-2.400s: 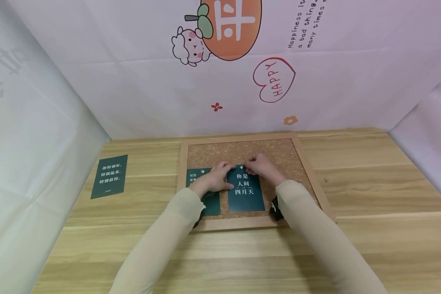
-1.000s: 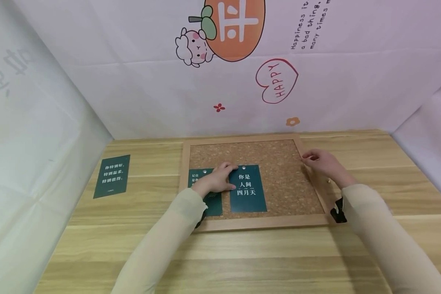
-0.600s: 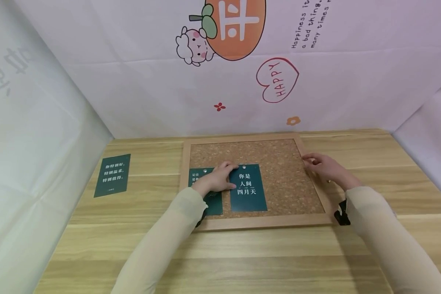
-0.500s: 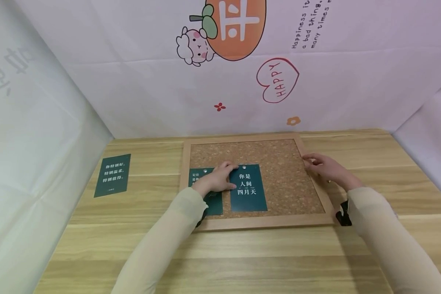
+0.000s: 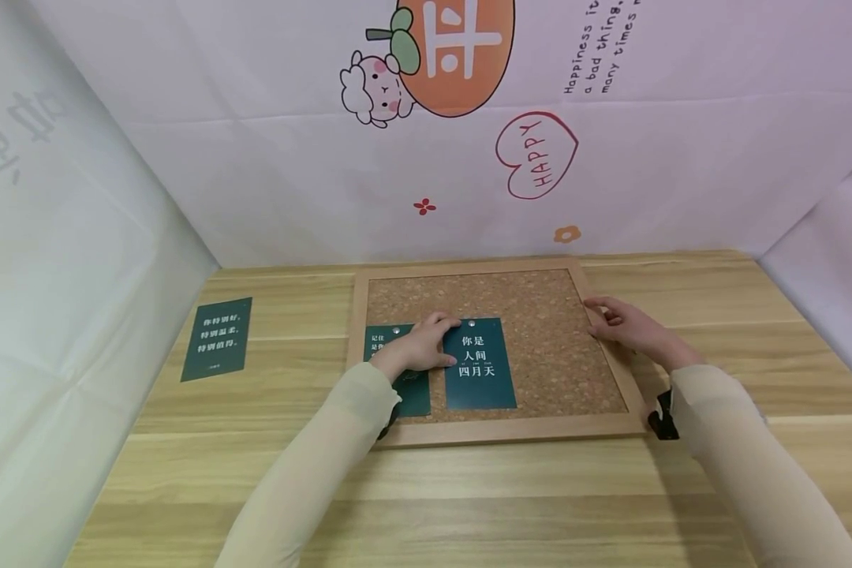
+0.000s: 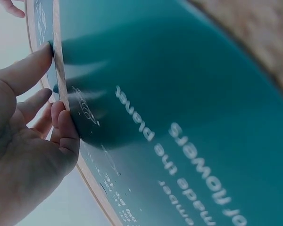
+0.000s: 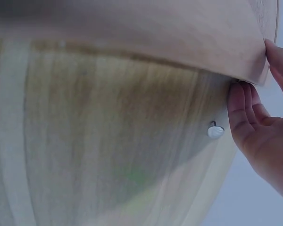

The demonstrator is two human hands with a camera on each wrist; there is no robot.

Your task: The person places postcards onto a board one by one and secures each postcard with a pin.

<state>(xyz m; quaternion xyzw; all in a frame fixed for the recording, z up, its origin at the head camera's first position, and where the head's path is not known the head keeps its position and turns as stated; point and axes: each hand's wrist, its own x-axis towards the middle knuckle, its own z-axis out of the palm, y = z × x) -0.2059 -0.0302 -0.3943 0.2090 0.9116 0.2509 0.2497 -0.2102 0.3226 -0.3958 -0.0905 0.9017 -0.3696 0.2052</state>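
Note:
A wood-framed corkboard (image 5: 547, 347) lies on the table, with two green printed cards on it. My left hand (image 5: 420, 344) reaches over the left card (image 5: 413, 398) and touches the left edge of the right card (image 5: 479, 390) with fingertips and thumb; in the left wrist view, the hand (image 6: 33, 127) lies loosely along a card edge. Each card has a shiny pushpin (image 5: 472, 323) at its top. My right hand (image 5: 628, 326) holds the frame's right side; in the right wrist view, the hand (image 7: 264, 113) has the frame's edge (image 7: 203, 42) between thumb and fingers.
A loose pushpin (image 7: 216, 131) lies on the wooden table beside the frame, near the right hand. Another green card (image 5: 216, 339) lies on the table left of the board. White printed cloth (image 5: 291, 181) walls the table at the back and sides.
My right hand has left the top of the right card and moved right to the frame's right side. The left hand and the cards keep their places.

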